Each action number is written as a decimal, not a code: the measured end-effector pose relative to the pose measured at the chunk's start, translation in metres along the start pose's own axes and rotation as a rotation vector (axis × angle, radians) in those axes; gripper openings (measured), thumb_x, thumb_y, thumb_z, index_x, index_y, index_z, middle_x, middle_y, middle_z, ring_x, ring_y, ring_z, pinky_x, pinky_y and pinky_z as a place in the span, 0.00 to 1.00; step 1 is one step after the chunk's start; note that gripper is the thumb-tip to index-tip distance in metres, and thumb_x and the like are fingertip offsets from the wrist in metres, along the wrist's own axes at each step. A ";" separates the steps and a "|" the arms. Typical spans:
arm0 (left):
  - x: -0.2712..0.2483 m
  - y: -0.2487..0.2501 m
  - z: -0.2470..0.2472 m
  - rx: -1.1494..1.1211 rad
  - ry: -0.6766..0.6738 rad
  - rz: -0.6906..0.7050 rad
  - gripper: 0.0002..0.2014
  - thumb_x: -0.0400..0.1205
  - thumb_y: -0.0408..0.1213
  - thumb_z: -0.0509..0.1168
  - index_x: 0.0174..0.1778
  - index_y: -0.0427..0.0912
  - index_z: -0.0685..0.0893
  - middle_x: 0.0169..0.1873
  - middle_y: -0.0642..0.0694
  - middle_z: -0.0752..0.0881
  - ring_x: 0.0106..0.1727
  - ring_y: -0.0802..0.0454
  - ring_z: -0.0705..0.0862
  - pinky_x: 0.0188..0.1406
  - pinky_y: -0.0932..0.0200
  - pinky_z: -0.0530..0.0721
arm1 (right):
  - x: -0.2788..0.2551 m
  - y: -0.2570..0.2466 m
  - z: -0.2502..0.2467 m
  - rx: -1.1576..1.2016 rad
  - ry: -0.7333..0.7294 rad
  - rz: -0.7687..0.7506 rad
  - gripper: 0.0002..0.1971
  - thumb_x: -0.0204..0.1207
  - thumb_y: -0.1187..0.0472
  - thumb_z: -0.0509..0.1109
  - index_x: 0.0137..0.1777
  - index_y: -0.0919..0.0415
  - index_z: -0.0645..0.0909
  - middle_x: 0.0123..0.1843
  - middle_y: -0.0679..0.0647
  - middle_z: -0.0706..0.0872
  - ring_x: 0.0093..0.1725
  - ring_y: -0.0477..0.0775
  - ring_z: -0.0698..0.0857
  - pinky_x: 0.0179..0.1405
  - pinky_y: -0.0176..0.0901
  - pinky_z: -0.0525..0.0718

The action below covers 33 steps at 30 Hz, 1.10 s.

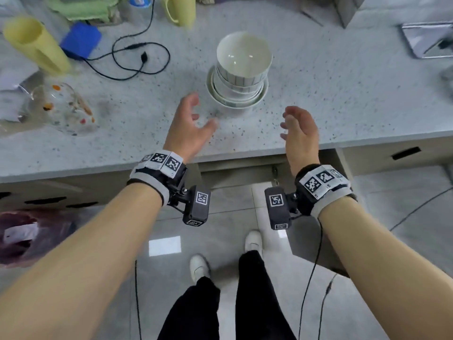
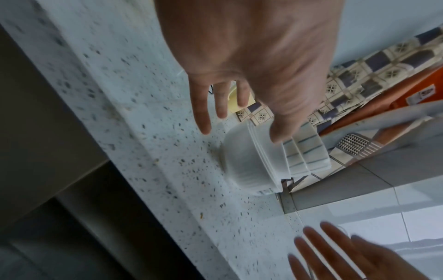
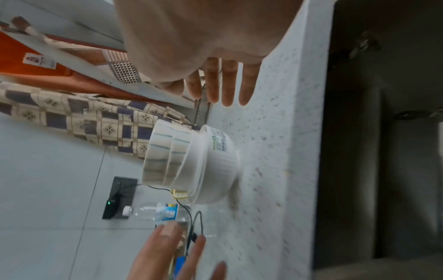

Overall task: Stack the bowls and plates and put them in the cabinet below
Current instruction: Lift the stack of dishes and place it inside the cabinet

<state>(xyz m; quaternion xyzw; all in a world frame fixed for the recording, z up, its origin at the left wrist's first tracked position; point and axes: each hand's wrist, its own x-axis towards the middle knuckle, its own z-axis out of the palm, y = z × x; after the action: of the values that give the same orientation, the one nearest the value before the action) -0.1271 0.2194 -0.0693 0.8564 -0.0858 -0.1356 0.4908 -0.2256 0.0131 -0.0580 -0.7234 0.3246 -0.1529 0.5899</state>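
Observation:
A stack of white bowls and plates (image 1: 239, 74) stands on the speckled counter, striped bowls on top of wider plain dishes; the stack of dishes (image 2: 263, 159) shows in the left wrist view and the stack of dishes (image 3: 191, 163) in the right wrist view. My left hand (image 1: 193, 121) hovers open just left of and nearer than the stack, palm turned inward. My right hand (image 1: 294, 126) hovers open to the stack's near right, palm facing the left one. Neither hand touches the dishes. The cabinet (image 1: 235, 175) below the counter edge stands open between my wrists.
Two yellow cups (image 1: 36, 45) (image 1: 181, 9), a blue box (image 1: 81, 40) and a black cable (image 1: 137, 57) lie at the back left. A glass jar (image 1: 63, 106) lies on its side at left. A metal tray (image 1: 426, 38) sits at back right.

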 end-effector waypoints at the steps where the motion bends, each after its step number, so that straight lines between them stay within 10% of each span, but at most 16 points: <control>1: 0.010 0.000 0.004 -0.020 -0.008 0.011 0.43 0.79 0.50 0.74 0.86 0.52 0.58 0.84 0.52 0.63 0.76 0.52 0.74 0.74 0.50 0.78 | 0.019 -0.004 0.004 0.024 -0.005 -0.006 0.17 0.78 0.54 0.60 0.64 0.53 0.81 0.59 0.47 0.85 0.62 0.55 0.84 0.67 0.61 0.83; 5: 0.051 -0.001 0.023 -0.069 -0.046 0.055 0.53 0.73 0.52 0.80 0.87 0.54 0.52 0.86 0.50 0.53 0.85 0.49 0.62 0.83 0.43 0.69 | 0.090 -0.013 0.031 0.106 -0.122 -0.016 0.17 0.82 0.51 0.59 0.66 0.48 0.82 0.67 0.48 0.84 0.67 0.51 0.82 0.71 0.57 0.80; 12: 0.099 0.000 0.055 -0.149 0.019 0.169 0.59 0.60 0.60 0.86 0.84 0.49 0.64 0.80 0.45 0.70 0.83 0.46 0.69 0.79 0.39 0.75 | 0.145 -0.011 0.066 0.318 -0.313 0.164 0.18 0.82 0.46 0.59 0.53 0.53 0.87 0.53 0.50 0.90 0.57 0.50 0.86 0.54 0.46 0.82; 18: 0.105 0.001 0.062 -0.228 0.061 0.136 0.45 0.61 0.37 0.88 0.70 0.57 0.70 0.60 0.68 0.83 0.65 0.76 0.80 0.63 0.75 0.78 | 0.159 -0.013 0.079 0.340 -0.355 0.246 0.16 0.84 0.49 0.59 0.42 0.47 0.87 0.45 0.43 0.92 0.54 0.48 0.89 0.57 0.46 0.85; 22: 0.107 0.005 0.057 -0.249 0.026 0.093 0.47 0.63 0.39 0.87 0.76 0.49 0.70 0.65 0.59 0.84 0.67 0.71 0.82 0.66 0.65 0.83 | 0.161 -0.015 0.080 0.341 -0.349 0.267 0.16 0.83 0.51 0.60 0.38 0.49 0.85 0.38 0.43 0.90 0.47 0.49 0.88 0.48 0.43 0.83; 27: 0.076 0.011 0.067 -0.299 0.005 0.146 0.44 0.63 0.32 0.86 0.72 0.52 0.70 0.63 0.60 0.84 0.65 0.72 0.83 0.62 0.73 0.79 | 0.139 -0.006 0.065 0.355 -0.313 0.289 0.14 0.82 0.48 0.61 0.46 0.50 0.86 0.51 0.51 0.92 0.59 0.56 0.89 0.61 0.53 0.87; 33: 0.004 0.011 0.082 -0.331 -0.039 0.208 0.40 0.62 0.37 0.87 0.67 0.54 0.74 0.59 0.62 0.84 0.62 0.75 0.82 0.59 0.77 0.78 | 0.067 0.020 0.022 0.385 -0.201 0.308 0.14 0.83 0.51 0.58 0.42 0.51 0.83 0.43 0.48 0.88 0.49 0.52 0.86 0.55 0.48 0.84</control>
<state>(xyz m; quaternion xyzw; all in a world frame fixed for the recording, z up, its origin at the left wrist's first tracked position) -0.1498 0.1458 -0.0998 0.7478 -0.1597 -0.1130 0.6344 -0.1684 -0.0155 -0.0935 -0.5516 0.3357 -0.0476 0.7621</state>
